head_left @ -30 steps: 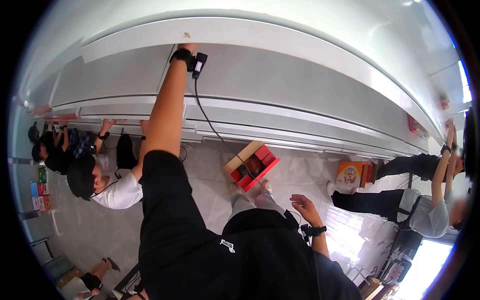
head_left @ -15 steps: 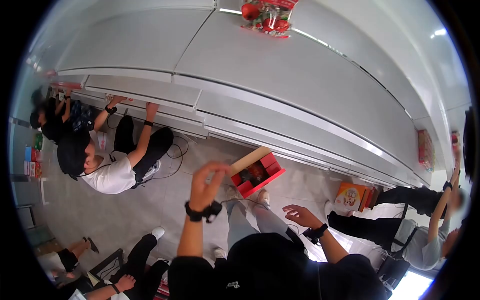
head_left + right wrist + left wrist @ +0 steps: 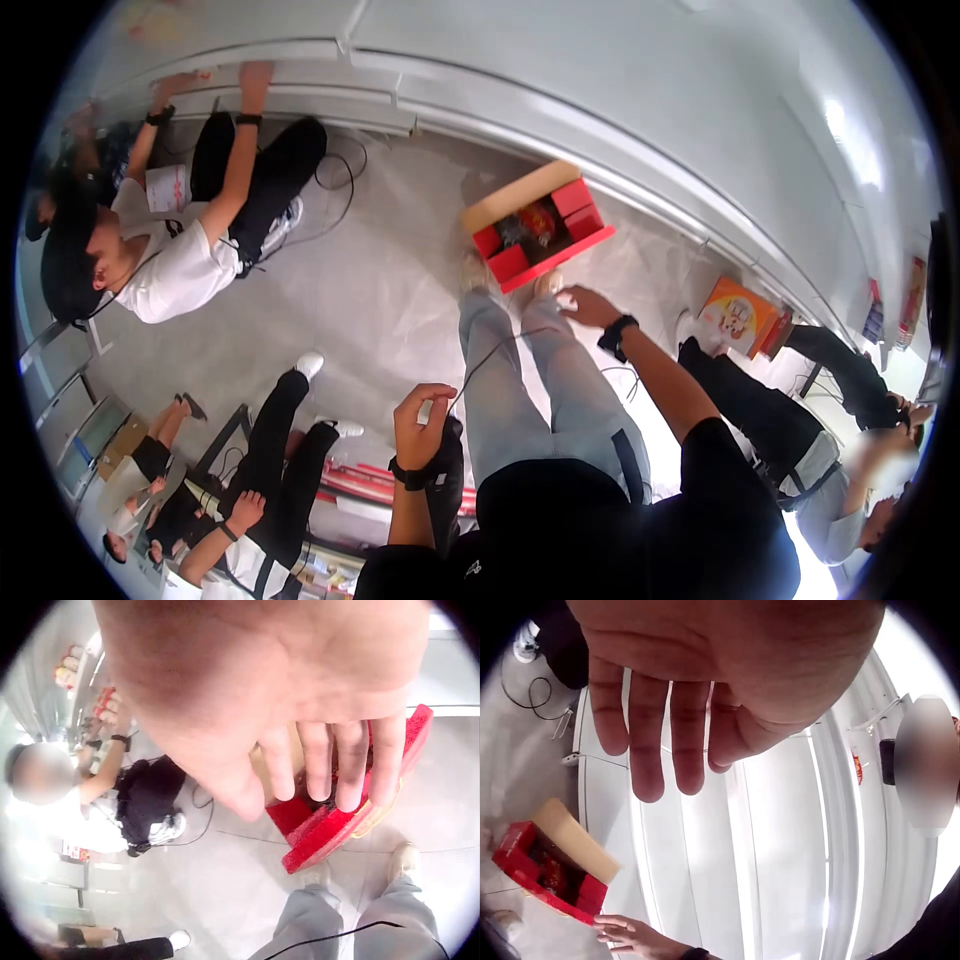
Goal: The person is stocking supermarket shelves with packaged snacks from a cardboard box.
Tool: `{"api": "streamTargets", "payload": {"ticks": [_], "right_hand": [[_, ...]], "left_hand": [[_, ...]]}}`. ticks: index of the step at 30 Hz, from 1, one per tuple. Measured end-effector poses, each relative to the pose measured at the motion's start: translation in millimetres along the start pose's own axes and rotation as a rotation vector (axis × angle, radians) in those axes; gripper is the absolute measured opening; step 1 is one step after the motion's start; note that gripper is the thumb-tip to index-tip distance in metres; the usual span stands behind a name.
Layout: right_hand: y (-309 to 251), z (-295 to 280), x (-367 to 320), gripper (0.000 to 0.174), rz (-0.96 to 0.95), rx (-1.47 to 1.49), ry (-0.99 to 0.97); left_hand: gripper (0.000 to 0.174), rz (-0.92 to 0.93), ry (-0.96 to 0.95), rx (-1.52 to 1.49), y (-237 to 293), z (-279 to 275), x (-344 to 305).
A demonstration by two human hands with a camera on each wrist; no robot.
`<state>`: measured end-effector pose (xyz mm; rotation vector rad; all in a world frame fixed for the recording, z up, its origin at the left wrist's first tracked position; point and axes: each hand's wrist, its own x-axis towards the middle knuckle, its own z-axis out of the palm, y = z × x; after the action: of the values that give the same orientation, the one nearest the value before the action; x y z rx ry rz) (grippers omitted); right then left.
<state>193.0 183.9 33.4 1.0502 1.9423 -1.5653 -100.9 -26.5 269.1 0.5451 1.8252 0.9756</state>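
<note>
Open red cardboard box point(image 3: 537, 232) with tan flap, packets inside, sits on the grey floor point(image 3: 370, 300) by the white shelf unit point(image 3: 640, 140), just ahead of the person's shoes point(image 3: 474, 272); right hand point(image 3: 590, 305) near it, fingers spread, empty; left hand point(image 3: 422, 425) raised, fingers relaxed, holding nothing.

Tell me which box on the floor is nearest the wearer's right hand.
The open red box with the tan flap: the right hand hovers just beside it with fingers spread. The orange box lies farther off to the side.
</note>
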Motion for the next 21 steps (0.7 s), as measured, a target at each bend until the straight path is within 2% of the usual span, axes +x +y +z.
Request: {"api": "streamTargets", "payload": {"ticks": [1, 2, 5, 6, 7, 8, 10, 13, 16, 17, 21], "right_hand": [[14.1, 3.4, 17.6, 0.041, 0.030, 0.012, 0.023], [37.9, 11.5, 35.9, 0.042, -0.041, -0.012, 0.089], [90.6, 25.5, 85.1, 0.043, 0.079, 0.053, 0.145], [96.4, 23.7, 96.6, 0.043, 0.056, 0.109, 0.177], [98.0, 21.4, 109.1, 0.041, 0.024, 0.114, 0.223], [105.9, 22.9, 124.7, 0.038, 0.076, 0.067, 0.248], [102.2, 17.9, 148.2, 0.037, 0.025, 0.136, 0.369], [118.8, 26.9, 186.9, 0.039, 0.001, 0.326, 0.374], [138.9, 34.5, 226.8, 0.044, 0.163, 0.405, 0.302], [147.2, 38.6, 240.2, 0.050, 0.200, 0.471, 0.321], [158.2, 50.8, 275.1, 0.036, 0.510, 0.813, 0.439]], "left_hand": [[0.013, -0.003, -0.013, 0.049, -2.0, -0.1, -1.3], [0.014, -0.023, -0.004, 0.055, -10.9, 0.3, -2.7], [0.015, -0.091, 0.020, 0.083, -34.6, -0.5, -17.3], [0.015, -0.162, 0.033, 0.071, -42.6, -2.4, -23.6], [0.015, -0.160, 0.049, 0.058, -52.3, -4.2, -27.8], [0.015, -0.158, 0.066, 0.042, -61.4, -6.2, -32.5], [0.015, -0.244, 0.114, 0.004, -77.3, -10.9, -44.4], [0.014, -0.326, 0.134, 0.045, -81.7, -11.9, -48.3], [0.013, -0.373, 0.137, 0.052, -88.9, -16.4, -54.3], [0.013, -0.392, 0.130, 0.075, -95.2, -20.0, -56.9], [0.014, -0.500, 0.245, -0.018, -109.7, -29.3, -69.1]]}}
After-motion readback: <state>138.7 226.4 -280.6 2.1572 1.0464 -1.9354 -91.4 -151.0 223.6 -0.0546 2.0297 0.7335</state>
